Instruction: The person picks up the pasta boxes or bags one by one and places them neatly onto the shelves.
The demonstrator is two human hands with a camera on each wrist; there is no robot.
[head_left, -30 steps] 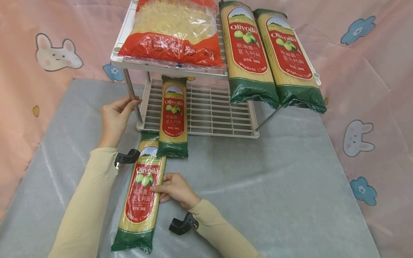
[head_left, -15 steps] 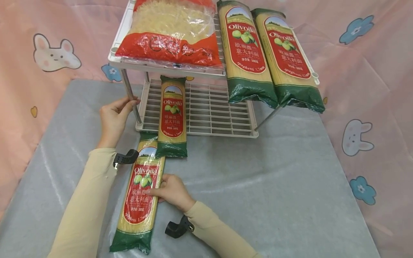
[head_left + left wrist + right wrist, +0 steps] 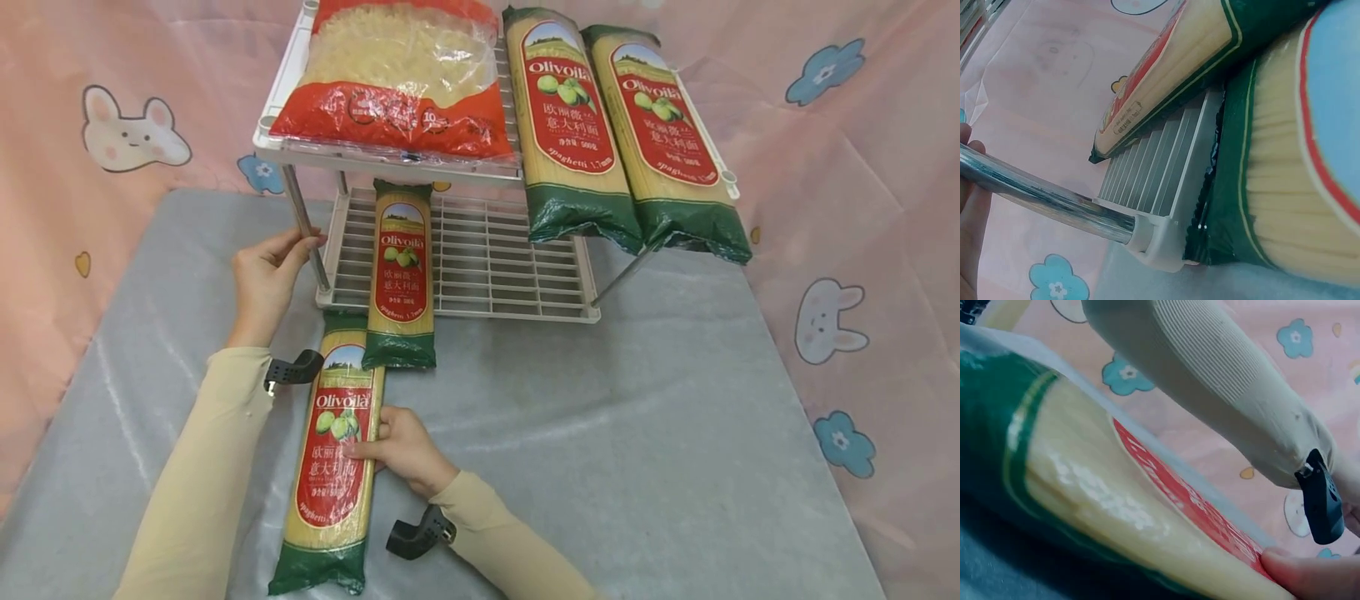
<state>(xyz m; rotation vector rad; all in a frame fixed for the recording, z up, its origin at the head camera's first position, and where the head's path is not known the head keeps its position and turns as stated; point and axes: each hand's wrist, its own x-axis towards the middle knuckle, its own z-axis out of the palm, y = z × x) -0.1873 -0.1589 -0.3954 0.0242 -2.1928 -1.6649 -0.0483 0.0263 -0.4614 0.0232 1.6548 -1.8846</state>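
With thumb and fingers, my left hand (image 3: 266,279) pinches the front left metal post (image 3: 306,221) of a white two-tier rack (image 3: 517,310); the left wrist view shows this post (image 3: 1054,197) up close. My right hand (image 3: 408,450) grips the right edge of a spaghetti packet (image 3: 330,467), thumb on its red label and the other fingers mostly hidden. That packet lies lengthwise before the rack, its top end at the lower shelf's front edge. A second spaghetti packet (image 3: 401,275) rests on the lower shelf, its green end sticking out over the first.
On the upper shelf sit a red and clear bag of pasta (image 3: 405,75) and, to its right, two more spaghetti packets, the inner one (image 3: 570,133) and the outer one (image 3: 667,142), both overhanging the front. Grey cloth (image 3: 637,458) covers the table; a pink curtain (image 3: 900,208) hangs behind.
The lower end of the gripped spaghetti packet has swung slightly right, with my right hand still on it. My left hand stays on the post.
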